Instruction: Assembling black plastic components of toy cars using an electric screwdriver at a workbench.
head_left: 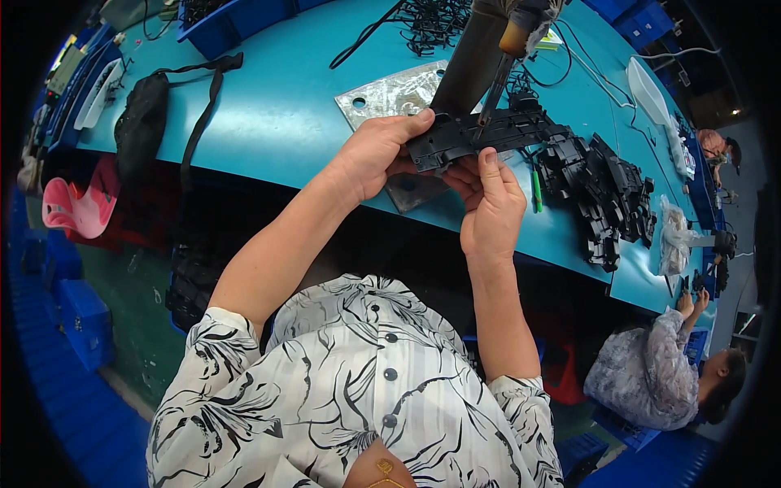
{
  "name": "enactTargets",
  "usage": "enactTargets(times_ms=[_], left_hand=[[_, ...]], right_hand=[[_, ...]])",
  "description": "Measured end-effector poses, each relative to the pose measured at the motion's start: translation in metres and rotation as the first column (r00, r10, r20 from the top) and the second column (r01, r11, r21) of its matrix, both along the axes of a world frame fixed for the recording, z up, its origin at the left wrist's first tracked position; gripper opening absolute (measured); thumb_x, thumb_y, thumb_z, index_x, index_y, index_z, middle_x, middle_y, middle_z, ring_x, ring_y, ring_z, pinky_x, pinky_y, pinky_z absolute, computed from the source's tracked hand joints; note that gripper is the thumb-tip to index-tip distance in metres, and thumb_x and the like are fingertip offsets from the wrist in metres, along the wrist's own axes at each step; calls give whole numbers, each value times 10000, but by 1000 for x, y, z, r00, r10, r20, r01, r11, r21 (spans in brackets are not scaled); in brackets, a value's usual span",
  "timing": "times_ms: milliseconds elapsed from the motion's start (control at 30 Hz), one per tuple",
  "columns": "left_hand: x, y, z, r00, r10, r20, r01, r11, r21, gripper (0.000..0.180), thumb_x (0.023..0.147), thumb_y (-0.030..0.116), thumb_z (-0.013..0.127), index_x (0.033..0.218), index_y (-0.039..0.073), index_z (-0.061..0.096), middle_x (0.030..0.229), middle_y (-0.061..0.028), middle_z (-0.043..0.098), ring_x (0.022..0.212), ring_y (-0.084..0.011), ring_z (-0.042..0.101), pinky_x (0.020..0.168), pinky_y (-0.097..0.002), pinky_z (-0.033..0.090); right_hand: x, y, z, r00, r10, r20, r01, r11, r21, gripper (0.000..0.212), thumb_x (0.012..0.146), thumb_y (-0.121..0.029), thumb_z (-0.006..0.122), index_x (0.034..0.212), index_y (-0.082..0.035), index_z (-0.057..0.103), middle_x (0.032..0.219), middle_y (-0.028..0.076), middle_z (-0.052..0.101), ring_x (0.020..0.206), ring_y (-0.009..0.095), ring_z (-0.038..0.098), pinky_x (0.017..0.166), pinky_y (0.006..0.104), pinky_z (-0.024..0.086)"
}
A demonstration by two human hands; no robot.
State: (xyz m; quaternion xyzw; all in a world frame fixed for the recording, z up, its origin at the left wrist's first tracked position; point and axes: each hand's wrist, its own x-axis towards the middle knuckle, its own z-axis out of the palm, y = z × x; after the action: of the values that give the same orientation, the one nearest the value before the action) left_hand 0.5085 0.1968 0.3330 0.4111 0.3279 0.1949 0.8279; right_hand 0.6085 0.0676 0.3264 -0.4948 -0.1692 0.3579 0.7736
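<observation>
Two hands held one long black moulded plastic bracket over our teal worktable, its long axis running nine to three: our left hand clamped the nine o'clock end, our right hand pinched it from six o'clock.

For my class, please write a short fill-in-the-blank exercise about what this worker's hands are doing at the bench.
1. Both hands hold a long plastic part whose colour is ____.
2. The left hand grips the part's ____ end.
3. The table top is coloured ____.
4. The pile of black parts lies to the ____ of the right hand.

Missing words: black; left; blue; right
</observation>
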Motion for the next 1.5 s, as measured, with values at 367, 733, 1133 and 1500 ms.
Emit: enactTargets(times_ms=[367, 733, 1133, 1500], left_hand=[[1, 0, 2, 1000, 5, -7, -5, 1000, 0, 344, 924, 314, 599, 1029, -11, 636, 908, -90, 655, 776, -154, 655, 720, -319, 592], [0, -1, 3, 1000, 2, -7, -2, 1000, -5, 354, 915, 329, 610, 1033, -4, 642, 913, -91, 659, 779, -157, 660, 725, -319, 590], [1, 0, 5, 1000, 1, -26, -1, 1000, -11, 341, 911, 323, 617, 1040, 10, 652, 915, -85, 665, 774, -158, 662, 724, -316, 588], [-1, -1, 1, 1000, -16, 13, 16, 1000, 6, 342, 908, 334, 624, 1012, 10, 649, 897, -72, 663, 775, -137, 650, 710, -294, 571]], right_hand=[[-1, 1, 3, 1000, -9, -2, 9, 1000, -7, 261, 945, -265, 578, 975, -7, 593, 865, 109, 663, 762, 197, 661, 730, 330, 544], [-3, 1, 4, 1000, -13, -24, 13, 1000, -1, 259, 944, -264, 580, 975, -8, 593, 861, 101, 658, 751, 191, 657, 725, 324, 544], [-3, 2, 6, 1000, -23, -21, 23, 1000, -13, 264, 947, -265, 575, 968, -2, 595, 857, 104, 659, 750, 192, 656, 725, 326, 543], [-3, -2, 2, 1000, -21, 6, 21, 1000, 11, 263, 945, -260, 578, 965, 3, 585, 852, 104, 657, 768, 197, 658, 749, 343, 547]])
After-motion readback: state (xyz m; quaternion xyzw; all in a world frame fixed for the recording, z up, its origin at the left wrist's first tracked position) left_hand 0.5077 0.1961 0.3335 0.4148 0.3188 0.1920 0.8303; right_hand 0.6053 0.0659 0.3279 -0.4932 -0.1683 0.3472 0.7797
